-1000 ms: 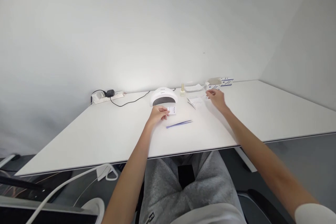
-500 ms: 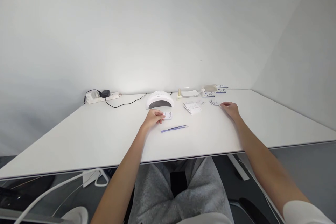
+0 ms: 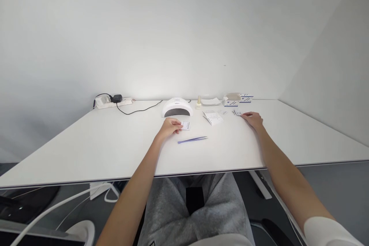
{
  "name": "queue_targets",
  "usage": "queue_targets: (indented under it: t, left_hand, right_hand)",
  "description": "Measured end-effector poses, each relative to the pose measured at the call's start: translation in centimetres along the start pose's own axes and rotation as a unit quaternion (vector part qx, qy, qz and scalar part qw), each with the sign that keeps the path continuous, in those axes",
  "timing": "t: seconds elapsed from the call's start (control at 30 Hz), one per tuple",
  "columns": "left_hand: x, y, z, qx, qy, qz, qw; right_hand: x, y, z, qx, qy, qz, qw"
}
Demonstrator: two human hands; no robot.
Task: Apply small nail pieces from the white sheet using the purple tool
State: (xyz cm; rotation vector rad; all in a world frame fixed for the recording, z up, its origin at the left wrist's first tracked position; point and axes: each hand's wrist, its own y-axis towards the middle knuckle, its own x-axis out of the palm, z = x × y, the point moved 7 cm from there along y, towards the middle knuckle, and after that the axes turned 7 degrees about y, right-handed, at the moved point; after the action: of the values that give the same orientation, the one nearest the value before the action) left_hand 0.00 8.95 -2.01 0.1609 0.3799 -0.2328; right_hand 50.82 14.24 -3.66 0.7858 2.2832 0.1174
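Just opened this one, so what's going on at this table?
A person's left hand pinches a small white printed packet. Their right hand is at some small printed pieces; whether it grips one is hard to tell. Purple tweezers lie on the near side of the packet, and a folded leaflet lies between the hands. Behind stand a white domed device and a small bottle.
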Motion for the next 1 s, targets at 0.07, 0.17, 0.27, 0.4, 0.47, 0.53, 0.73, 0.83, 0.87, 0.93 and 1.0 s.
queue_targets:
  t: [0.07, 0.17, 0.27, 0.4, 0.47, 0.53, 0.73, 0.83, 0.87, 0.93, 1.0]
  left_hand:
    - [0.0, 0.0, 0.1, 0.002, -0.002, 0.002, 1.000]
    - [0.0, 0.0, 0.1, 0.001, 0.000, 0.002, 1.000]
    - [0.0, 0.0, 0.1, 0.000, 0.001, 0.001, 1.000]
    - [0.0, -0.1, 0.2, 0.002, 0.002, -0.004, 1.000]
    - [0.0, -0.1, 0.3, -0.003, 0.004, -0.004, 1.000]
    - [0.0, -0.3, 0.4, -0.006, 0.005, -0.003, 1.000]
    - [0.0, -0.3, 0.2, -0.007, -0.001, -0.001, 1.000]
    - [0.0, 0.0, -0.2, -0.007, 0.005, -0.001, 1.000]
    - [0.0, 0.1, -0.3, -0.006, 0.007, -0.002, 1.000]
    - [0.0, 0.2, -0.5, -0.003, 0.007, -0.005, 1.000]
    - [0.0, 0.2, -0.5, -0.003, 0.005, -0.006, 1.000]
  right_hand:
    - [0.1, 0.1, 0.1, 0.003, -0.005, -0.001, 1.000]
    - [-0.1, 0.1, 0.0, 0.005, 0.000, 0.008, 1.000]
    - [-0.4, -0.2, 0.2, 0.015, 0.021, 0.022, 0.999]
    - [-0.9, -0.4, 0.6, 0.010, 0.094, 0.055, 0.994]
    - [-1.2, -0.1, 0.9, 0.012, 0.121, 0.077, 0.990]
    - [-1.4, 0.7, 1.1, 0.023, 0.137, 0.091, 0.986]
    - [-1.3, 3.9, -1.5, -0.027, 0.071, 0.067, 0.995]
    - [-0.4, 4.8, -3.2, -0.072, -0.008, 0.036, 0.997]
    - [-0.1, 4.9, -3.7, -0.087, -0.030, 0.024, 0.995]
    - [0.7, 5.0, -4.5, -0.112, -0.071, 0.001, 0.991]
    - [1.4, 4.9, -5.0, -0.125, -0.113, -0.018, 0.986]
